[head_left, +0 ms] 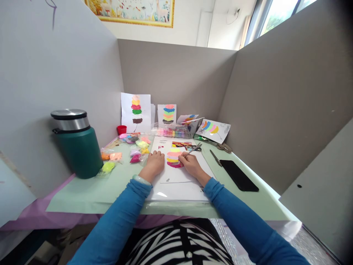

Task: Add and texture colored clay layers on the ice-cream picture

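Note:
A white sheet [176,177] lies before me on a larger white pad [179,193]. Bands of soft colour [174,154] in yellow, pink, orange and magenta are stacked on the sheet. My left hand [154,163] rests open, palm down, at the sheet's left edge. Held like a pen in my right hand [191,164] is a slim grey stick-like tool [193,149]; its exact kind is too small to tell. The tool's lower end is by the right side of the bands, partly hidden by my fingers.
Small bags of coloured clay [135,158] lie left of the pad. A green flask [79,147] stands at far left, a red cup [121,129] behind. Scissors [198,147], a knife-like tool [215,157] and a black phone [239,175] lie rightward. Grey partitions [176,77] enclose the table.

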{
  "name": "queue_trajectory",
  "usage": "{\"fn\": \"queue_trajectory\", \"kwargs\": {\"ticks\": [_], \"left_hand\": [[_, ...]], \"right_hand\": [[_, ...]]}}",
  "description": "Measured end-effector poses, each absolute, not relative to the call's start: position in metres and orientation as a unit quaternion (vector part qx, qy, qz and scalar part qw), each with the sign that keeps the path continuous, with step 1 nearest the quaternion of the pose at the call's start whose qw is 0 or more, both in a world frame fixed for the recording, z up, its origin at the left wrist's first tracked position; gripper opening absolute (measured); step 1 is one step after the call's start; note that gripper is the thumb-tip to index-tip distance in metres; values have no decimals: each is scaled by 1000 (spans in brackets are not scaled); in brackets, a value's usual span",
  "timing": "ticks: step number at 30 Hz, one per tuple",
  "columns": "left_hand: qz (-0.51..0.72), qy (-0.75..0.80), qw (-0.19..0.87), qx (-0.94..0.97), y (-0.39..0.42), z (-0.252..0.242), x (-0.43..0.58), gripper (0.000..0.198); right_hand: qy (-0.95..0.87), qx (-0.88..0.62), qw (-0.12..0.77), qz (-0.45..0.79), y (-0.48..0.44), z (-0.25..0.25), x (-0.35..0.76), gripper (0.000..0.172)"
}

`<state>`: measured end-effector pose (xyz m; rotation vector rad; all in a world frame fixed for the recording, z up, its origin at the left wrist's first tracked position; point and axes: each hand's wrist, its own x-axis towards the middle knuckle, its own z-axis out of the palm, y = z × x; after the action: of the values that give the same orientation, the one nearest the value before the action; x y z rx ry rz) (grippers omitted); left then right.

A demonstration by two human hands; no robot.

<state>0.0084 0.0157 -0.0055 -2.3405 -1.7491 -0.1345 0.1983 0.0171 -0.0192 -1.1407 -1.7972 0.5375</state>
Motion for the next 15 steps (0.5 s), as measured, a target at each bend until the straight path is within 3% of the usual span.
{"fn": "queue_trajectory", "kwargs": {"ticks": [15], "left_hand": [[-38, -597, 110, -794, 15, -4, 10, 37]], "right_hand": [[-724, -457, 458, 238, 18, -22, 197, 31]]}}
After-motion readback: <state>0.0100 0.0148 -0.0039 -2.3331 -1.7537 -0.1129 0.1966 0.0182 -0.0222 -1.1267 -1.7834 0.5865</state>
